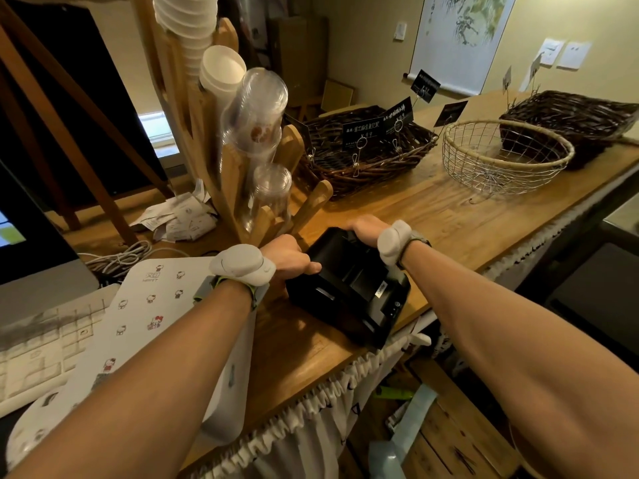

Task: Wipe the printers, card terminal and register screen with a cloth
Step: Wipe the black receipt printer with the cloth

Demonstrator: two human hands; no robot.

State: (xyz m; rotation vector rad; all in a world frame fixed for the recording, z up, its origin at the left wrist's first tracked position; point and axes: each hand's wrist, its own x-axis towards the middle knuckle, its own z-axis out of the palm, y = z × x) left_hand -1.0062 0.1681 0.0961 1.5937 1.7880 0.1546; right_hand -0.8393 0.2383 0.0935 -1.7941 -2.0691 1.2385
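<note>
We see the left hand curled against the near-left corner of the black printer, fingers closed on its edge, while the right hand wraps over the printer's far edge, fingers folded out of sight behind it. Both wrists carry pale, rounded bands. We cannot make out a cloth in either hand. The printer sits tilted near the front edge of the wooden counter. Just left of it lies a white printer with cartoon stickers, and past that a keyboard and the corner of the register screen. Behind the hands stands a wooden cup rack; farther right are a dark wicker basket and a wire basket.
</note>
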